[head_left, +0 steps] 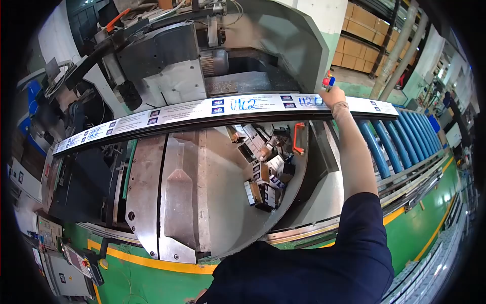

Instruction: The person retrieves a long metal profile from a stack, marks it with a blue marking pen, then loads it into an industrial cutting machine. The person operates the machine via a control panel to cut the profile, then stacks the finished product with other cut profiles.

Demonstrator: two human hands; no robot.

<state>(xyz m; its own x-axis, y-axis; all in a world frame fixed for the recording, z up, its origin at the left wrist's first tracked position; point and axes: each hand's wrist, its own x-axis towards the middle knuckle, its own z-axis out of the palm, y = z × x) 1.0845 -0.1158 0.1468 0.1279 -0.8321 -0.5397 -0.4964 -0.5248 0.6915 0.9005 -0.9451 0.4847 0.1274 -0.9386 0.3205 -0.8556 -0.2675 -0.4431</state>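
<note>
A long profile (192, 112) with white printed film and blue handwriting lies across the saw machine and reaches the rollers at the right. My right hand (334, 97) is closed on markers (330, 81), with red and blue ends showing above the fingers, and rests at the profile's right part, beside blue written figures. Of my left hand, only a small bit of skin may show at the bottom edge, beside my dark shirt; its fingers cannot be made out.
Short cut-off pieces (260, 172) lie in the round recess below the profile. A blue roller conveyor (400, 142) extends to the right. The saw head (162, 66) stands behind the profile. A control panel (76, 258) is at the lower left.
</note>
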